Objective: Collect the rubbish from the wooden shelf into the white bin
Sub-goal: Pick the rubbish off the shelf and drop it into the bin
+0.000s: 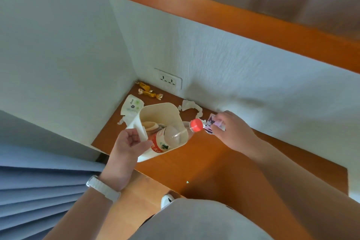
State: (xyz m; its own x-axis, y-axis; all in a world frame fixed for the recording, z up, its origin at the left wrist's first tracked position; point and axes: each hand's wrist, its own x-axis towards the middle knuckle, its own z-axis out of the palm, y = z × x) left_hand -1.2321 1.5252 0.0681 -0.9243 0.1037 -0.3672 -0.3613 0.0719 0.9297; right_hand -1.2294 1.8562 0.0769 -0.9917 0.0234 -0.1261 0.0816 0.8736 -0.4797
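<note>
- A white wall socket (168, 80) sits low on the back wall, just above the wooden shelf (204, 165).
- Two shiny gold sweet wrappers (149, 92) lie in the far corner of the shelf.
- Near them lies a soft white packet (132, 105) with little flowers printed on it.
- A torn, crumpled strip of white paper (190, 106) lies by the wall, behind the bin.
- Blue folded cloth (39, 191) hangs on the left, below the shelf.
- The shelf is smooth orange-brown wood, and the wall behind it is bumpy and white.
- The white bin (155, 113) is smooth plastic with rounded corners, and it is tipped over the near left part of the shelf.
- The left hand (126, 144) has its fingers curled round the flat handle (141, 130) on the bin's side, and a white watch (103, 187) is on that wrist.
- A clear plastic bottle (172, 135) with a red label lies in the bin, and its red cap (195, 125) pokes out over the rim.
- The right hand (231, 132) pinches a small wrapper (212, 123) with a cartoon on it, right beside the red cap.
</note>
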